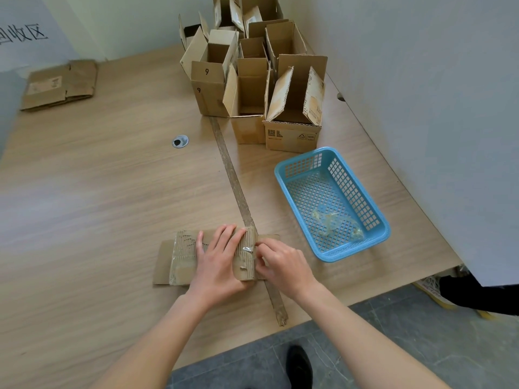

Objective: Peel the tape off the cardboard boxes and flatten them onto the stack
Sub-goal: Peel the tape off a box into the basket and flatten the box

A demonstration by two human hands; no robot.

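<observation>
Two hands work one flattened box (179, 258) at the near edge of the table (98, 169), its long axis running left to right. The left hand (217, 259) lies flat on it, fingers straight and slightly spread, pressing it down. The right hand (282, 262) is nearer the loose tape (248, 249) at the box's right end; its fingertips seem pinched on that clear strip, which sits just left of them. Judging by this, the pull goes rightward, towards the basket (292, 189)
</observation>
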